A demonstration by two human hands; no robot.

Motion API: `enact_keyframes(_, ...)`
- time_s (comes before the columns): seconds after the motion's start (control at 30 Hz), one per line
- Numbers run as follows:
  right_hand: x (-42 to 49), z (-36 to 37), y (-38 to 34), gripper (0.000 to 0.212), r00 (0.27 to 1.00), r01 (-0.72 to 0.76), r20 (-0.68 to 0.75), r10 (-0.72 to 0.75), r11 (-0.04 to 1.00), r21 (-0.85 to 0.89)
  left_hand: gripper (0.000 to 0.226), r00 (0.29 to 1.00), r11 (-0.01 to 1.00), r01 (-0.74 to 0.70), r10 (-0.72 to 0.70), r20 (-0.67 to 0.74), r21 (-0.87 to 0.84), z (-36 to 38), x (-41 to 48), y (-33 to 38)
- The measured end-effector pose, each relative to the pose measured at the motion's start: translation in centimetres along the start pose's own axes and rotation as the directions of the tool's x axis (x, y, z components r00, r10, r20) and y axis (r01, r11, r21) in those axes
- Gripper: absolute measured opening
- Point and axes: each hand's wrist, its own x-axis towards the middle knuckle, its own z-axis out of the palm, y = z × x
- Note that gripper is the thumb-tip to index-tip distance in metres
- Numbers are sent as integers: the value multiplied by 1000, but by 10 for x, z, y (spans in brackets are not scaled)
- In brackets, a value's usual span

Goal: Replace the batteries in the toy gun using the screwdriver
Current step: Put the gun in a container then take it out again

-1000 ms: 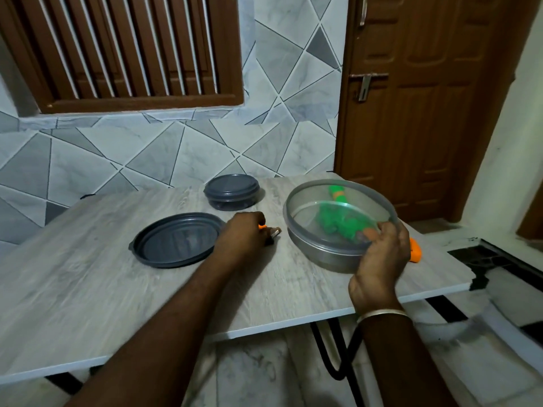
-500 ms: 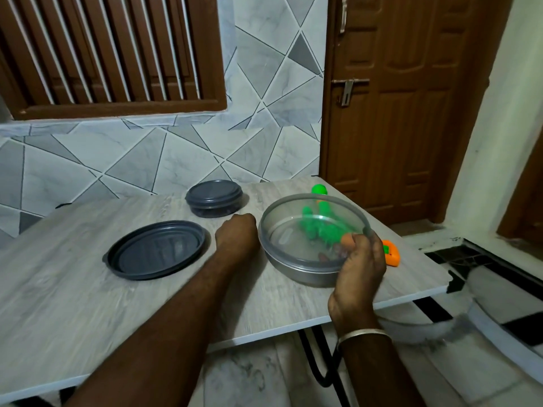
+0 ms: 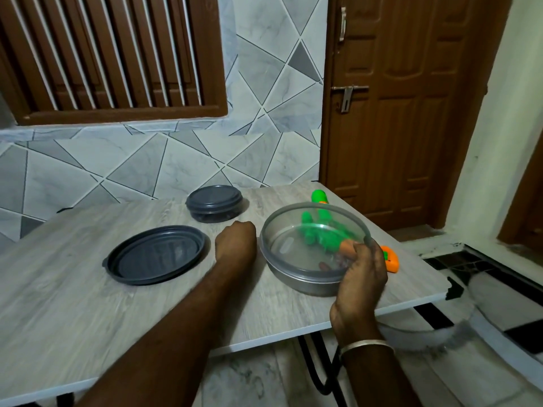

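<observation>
The green and orange toy gun lies on the table behind a metal bowl. Most of it shows blurred through a clear round lid, and its orange end sticks out to the right. My right hand grips the near right rim of that lid and holds it tilted over the bowl. My left hand rests as a closed fist on the table just left of the bowl. The screwdriver seen in it earlier is hidden inside the fist.
A shallow dark grey lid lies upturned left of my left hand. A small closed dark container stands behind it near the tiled wall. The grey wooden table ends just right of the bowl, with floor and a brown door beyond.
My left fist has turned so the screwdriver's orange handle and tip no longer show. My right hand has tipped the clear lid up over the bowl. The camera shifted.
</observation>
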Motion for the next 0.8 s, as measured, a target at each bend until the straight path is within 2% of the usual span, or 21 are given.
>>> enact_keyframes(0.1,1,1,0,32,1000,-10,-7,10,1000,-10,11,1000,996,27,-27,0,-91,-3,-3,-1)
enact_keyframes(0.2,0,2,0,33,1000,-19,-3,19,1000,-10,10,996,960,75,-88,-35,-269,-4,-4,-10)
enact_keyframes(0.3,0,3,1,34,1000,-5,-15,4,1000,-16,14,969,856,89,-192,-154,-509,-16,-2,-22)
enact_keyframes(0.37,0,4,2,34,1000,3,-13,-3,1000,-20,13,941,812,18,-210,-264,-583,-41,-9,-22)
enact_keyframes(0.43,-2,7,3,35,1000,-10,2,10,1000,-14,11,902,792,-161,-124,-413,-589,-64,-16,-18)
enact_keyframes(0.5,-4,10,5,36,1000,-27,10,27,1000,-9,11,897,775,-314,53,-439,-548,-79,-21,-12)
enact_keyframes(0.57,-8,14,7,36,1000,-23,18,23,999,-26,15,911,765,-400,274,-308,-505,-82,-22,-4)
enact_keyframes(0.63,-13,17,8,36,999,-18,31,19,999,-41,18,883,779,-467,437,-172,-419,-78,-23,4)
enact_keyframes(0.7,-15,19,8,37,999,-24,36,25,999,-46,20,857,800,-505,510,-75,-326,-71,-23,8)
enact_keyframes(0.8,-15,21,7,37,999,-16,30,18,997,-73,22,837,807,-526,548,9,-268,-61,-23,6)
